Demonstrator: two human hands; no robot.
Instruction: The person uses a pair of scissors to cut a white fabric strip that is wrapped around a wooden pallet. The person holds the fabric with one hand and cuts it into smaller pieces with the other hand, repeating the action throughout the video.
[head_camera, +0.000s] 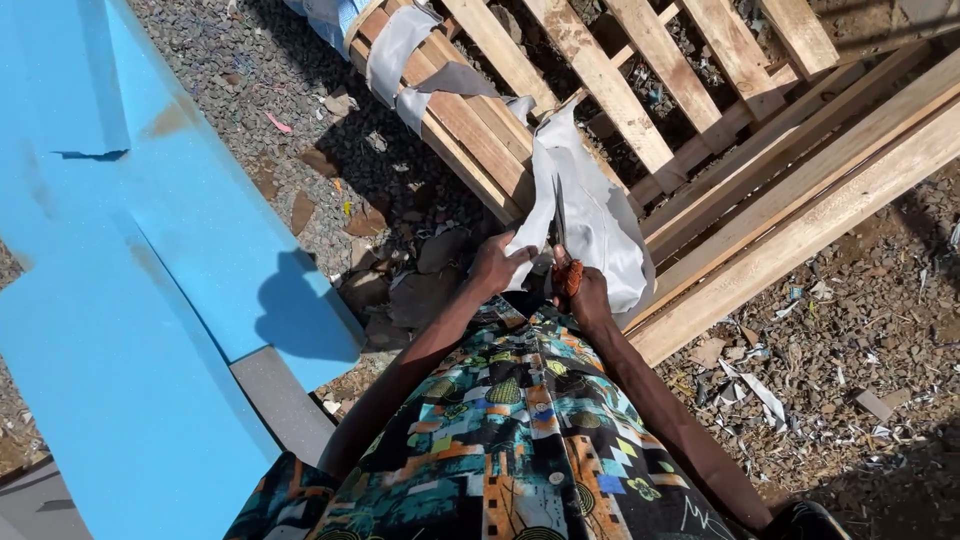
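My left hand (497, 262) pinches the lower edge of a grey-white sheet of fabric (590, 205) that hangs over a wooden frame (480, 130). My right hand (580, 290) grips scissors with orange handles (567, 275). Their blades (558, 212) point up into the fabric, between my two hands. The fabric runs on up the frame's rail as a grey strip (395, 45). Part of it drapes down past my right hand.
Large blue foam panels (130, 260) lie at the left, with a grey slab (285, 400) under their edge. Long wooden beams (800, 200) slant across the right. Gravel ground (850, 340) is littered with scraps and stones.
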